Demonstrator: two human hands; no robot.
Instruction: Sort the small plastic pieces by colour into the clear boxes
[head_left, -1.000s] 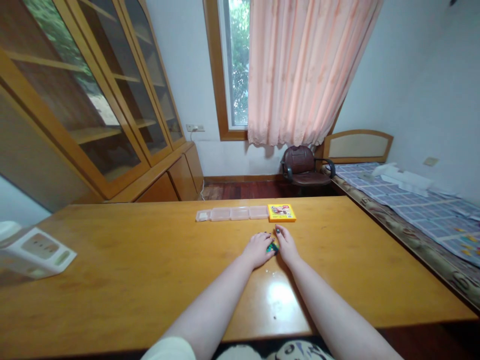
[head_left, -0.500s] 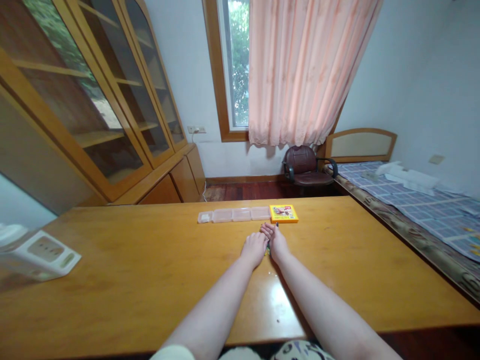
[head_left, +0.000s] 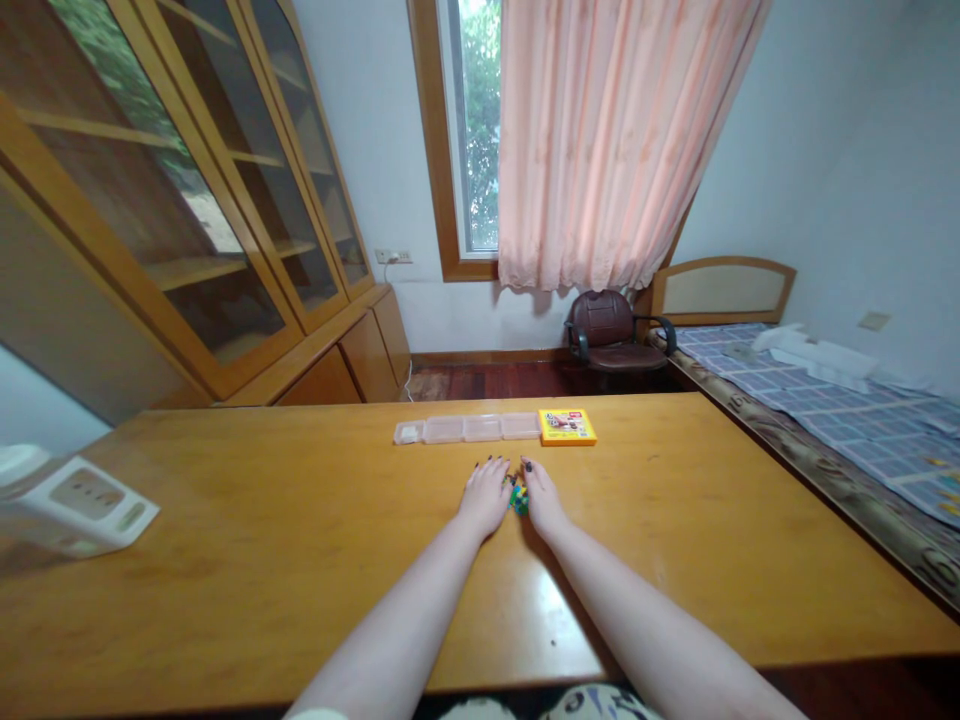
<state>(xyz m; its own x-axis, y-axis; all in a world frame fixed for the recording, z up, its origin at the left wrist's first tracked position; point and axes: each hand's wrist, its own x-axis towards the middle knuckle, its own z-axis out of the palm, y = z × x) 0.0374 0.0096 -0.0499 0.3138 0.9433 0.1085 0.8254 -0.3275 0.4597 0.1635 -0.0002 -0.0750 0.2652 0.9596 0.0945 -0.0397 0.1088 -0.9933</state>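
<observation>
The left hand (head_left: pixel 485 496) and right hand (head_left: pixel 546 503) rested, fingers unclenched, on the wooden surface (head_left: pixel 262 530), flanking small multicoloured pieces (head_left: pixel 520 501).

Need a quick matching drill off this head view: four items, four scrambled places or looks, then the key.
1. small coloured pieces
2. flat box
3. trays
4. chair

A. translucent, set in a row
B. beyond the table, near the bed
C. between the left hand and the right hand
D. yellow, with a printed top

Pairs: 1-C, 2-D, 3-A, 4-B
</observation>
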